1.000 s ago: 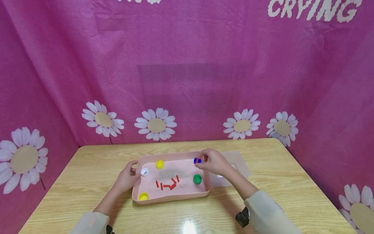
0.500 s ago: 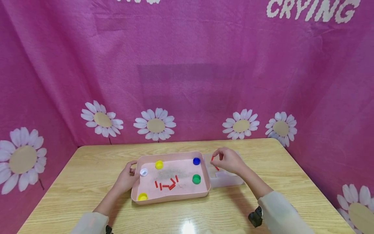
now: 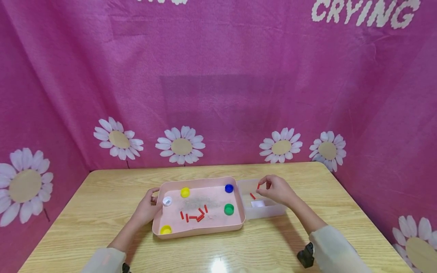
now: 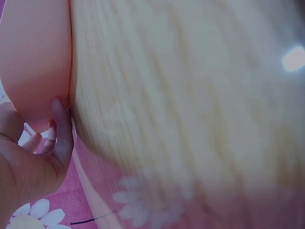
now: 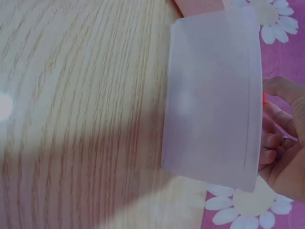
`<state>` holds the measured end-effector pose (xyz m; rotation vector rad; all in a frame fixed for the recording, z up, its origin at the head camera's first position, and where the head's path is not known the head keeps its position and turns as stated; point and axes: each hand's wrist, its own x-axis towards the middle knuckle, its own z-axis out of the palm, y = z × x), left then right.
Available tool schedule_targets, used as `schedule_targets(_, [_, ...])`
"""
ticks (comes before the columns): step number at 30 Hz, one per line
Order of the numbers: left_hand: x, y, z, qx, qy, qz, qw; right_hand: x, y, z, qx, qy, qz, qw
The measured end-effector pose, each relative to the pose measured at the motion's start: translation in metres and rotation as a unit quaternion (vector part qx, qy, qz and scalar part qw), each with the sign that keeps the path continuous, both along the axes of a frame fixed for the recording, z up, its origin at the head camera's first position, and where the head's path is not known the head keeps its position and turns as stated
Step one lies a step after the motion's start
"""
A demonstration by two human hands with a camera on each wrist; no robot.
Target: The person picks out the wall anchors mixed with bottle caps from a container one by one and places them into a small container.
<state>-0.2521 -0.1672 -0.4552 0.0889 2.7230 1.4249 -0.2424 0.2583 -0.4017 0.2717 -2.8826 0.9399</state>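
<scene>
- At the far left, a large white daisy (image 3: 25, 185) shows on the magenta cloth (image 3: 218, 94) that hangs around and behind the desk (image 3: 184, 254).
- The left hand (image 3: 148, 207) grips the left end of the pink tray (image 3: 201, 231), thumb and fingers on the tray's wall; the left wrist view shows the fingertips against its outer side.
- Inside the tray's left part lie three round caps: a lower yellow cap (image 3: 165, 229) in the near corner, a white cap (image 3: 167, 201) close to the left wall, and an upper yellow cap (image 3: 185, 192) by the far wall.
- Around the tray's middle, loose red sticks (image 3: 193, 217) lie at various angles, some touching, nearer the front wall than the back; a greyish smudge marks the floor behind them.
- At the tray's right end sit a blue cap (image 3: 229, 188) in the far corner and a green cap (image 3: 229, 209) in front of it.
- Just beside the tray's right wall stands a translucent box (image 3: 268, 212), holding a single red stick (image 3: 252, 196) and a white piece (image 3: 257, 204).
- The right hand (image 3: 277, 189), well apart from the left, pinches an upright red stick (image 3: 258, 186) between thumb and finger over that box.
- Farther right, a black device (image 3: 305, 256) sits under the pale sleeve (image 3: 336, 250).
</scene>
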Motion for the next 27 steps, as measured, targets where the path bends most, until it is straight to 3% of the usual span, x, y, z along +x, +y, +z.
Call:
schedule_targets(9, [0.0, -0.001, -0.001, -0.003, -0.003, 0.003, 1.0, 0.001, 0.003, -0.002, -0.02, -0.004, -0.013, 0.9997])
schedule_targets(27, [0.0, 0.0, 0.0, -0.002, -0.013, 0.006, 0.9999, -0.006, 0.003, -0.014, -0.005, 0.011, 0.018, 0.9998])
